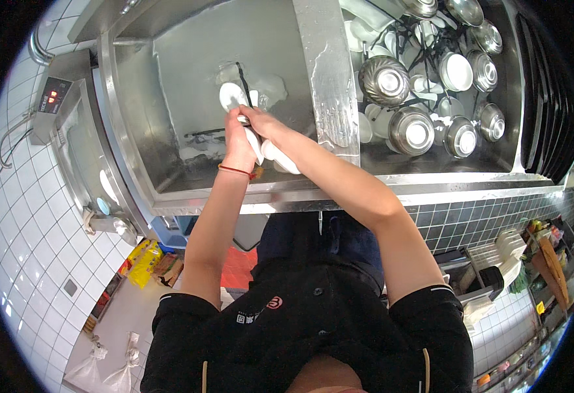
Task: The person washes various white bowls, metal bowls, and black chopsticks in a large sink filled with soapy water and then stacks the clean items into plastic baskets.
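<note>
Both of my hands meet over the water in the left basin of a stainless steel sink [208,34]. My left hand [238,140], with a red cord at the wrist, is closed around white spoons [231,96]. My right hand [263,122] presses against the same bunch from the right, its fingers over the handles. A black chopstick [243,81] sticks out beyond my fingertips; I cannot tell which hand touches it. More white pieces [282,159], apparently spoons, show below my right wrist. Another dark chopstick [206,132] lies in the water left of my hands.
A wet steel divider [333,88] separates the basins. The right basin holds steel bowls [411,131], white bowls [456,71], spoons and black chopsticks. Black trays [544,98] stand along its right side. At left is a steel unit with a lit control panel [54,97].
</note>
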`<state>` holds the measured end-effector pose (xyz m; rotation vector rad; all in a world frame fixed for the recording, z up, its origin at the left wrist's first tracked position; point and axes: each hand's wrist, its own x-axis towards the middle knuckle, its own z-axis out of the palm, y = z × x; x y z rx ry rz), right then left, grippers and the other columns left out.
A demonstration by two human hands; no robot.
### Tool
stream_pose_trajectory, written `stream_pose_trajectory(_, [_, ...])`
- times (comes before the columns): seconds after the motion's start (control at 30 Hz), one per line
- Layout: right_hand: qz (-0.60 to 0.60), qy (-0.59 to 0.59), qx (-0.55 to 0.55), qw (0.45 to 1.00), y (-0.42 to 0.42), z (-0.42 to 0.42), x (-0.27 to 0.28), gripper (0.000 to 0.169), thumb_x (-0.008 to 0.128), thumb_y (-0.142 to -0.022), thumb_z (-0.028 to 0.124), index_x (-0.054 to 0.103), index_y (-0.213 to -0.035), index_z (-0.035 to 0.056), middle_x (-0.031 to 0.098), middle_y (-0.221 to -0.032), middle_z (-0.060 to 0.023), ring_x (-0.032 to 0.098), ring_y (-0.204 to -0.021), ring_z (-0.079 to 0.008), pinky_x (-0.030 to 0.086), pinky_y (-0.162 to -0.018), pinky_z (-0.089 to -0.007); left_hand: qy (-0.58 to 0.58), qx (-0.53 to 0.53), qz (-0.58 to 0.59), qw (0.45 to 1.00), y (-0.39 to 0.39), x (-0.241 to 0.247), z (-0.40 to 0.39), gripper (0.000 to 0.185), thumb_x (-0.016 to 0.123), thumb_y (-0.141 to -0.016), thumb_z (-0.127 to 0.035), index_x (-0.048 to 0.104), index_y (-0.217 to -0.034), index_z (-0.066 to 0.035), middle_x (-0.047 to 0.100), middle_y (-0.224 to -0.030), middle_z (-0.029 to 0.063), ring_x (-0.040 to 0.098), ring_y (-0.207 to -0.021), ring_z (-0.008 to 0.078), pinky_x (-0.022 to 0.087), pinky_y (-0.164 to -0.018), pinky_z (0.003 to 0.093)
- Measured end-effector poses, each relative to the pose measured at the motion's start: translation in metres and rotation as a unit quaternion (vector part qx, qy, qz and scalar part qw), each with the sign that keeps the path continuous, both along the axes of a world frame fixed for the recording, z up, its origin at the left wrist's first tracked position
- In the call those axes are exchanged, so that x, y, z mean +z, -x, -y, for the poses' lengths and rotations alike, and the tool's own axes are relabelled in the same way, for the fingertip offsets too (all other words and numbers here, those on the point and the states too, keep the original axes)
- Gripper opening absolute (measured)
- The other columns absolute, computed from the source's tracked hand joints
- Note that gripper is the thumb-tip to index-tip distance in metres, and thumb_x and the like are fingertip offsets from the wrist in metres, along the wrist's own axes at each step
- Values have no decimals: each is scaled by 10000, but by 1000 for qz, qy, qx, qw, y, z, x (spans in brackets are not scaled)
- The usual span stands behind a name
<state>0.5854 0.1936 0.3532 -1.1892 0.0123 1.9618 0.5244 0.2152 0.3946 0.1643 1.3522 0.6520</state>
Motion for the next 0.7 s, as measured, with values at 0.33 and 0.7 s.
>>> stream_pose_trajectory(0.33, [-21, -136, -84, 987, -117, 4, 113, 455, 519, -890, 427, 506, -1199, 92, 575, -1054, -51, 541, -925, -140, 465, -749, -287, -358, -89, -175, 913, -110, 93, 10, 476, 496, -907, -249, 355, -1328, -79, 448, -1244, 109, 469, -1099, 202, 382, -929, 301])
stream_pose_trajectory(0.7, [173, -115, -262, 943, -286, 109, 78, 493, 434, -927, 371, 435, -1305, 54, 493, -1257, -122, 467, -1160, -204, 390, -966, -355, -479, -253, -311, 781, -286, 74, 97, 531, 557, -812, -314, 390, -1279, -125, 436, -1262, 144, 384, -1173, 331, 312, -844, 566])
